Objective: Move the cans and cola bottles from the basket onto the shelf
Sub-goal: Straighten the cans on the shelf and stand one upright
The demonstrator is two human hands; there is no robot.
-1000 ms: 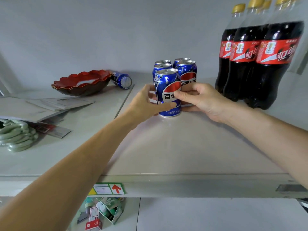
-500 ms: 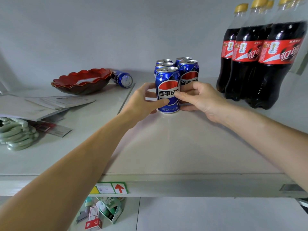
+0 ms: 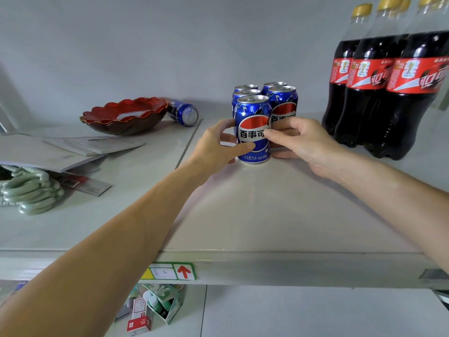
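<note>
As it stands on shelf (image 3: 279, 215) | front can (image 3: 252, 117) | held in both grips: left hand (image 3: 213, 147), right hand (image 3: 303, 142).

Cans (image 3: 263, 117) stand left of bottles (image 3: 386, 93) on shelf (image 3: 267, 215).

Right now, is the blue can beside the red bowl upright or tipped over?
Tipped over. The blue can lies on its side on the shelf, its silver end facing the camera, beside the red bowl.
</note>
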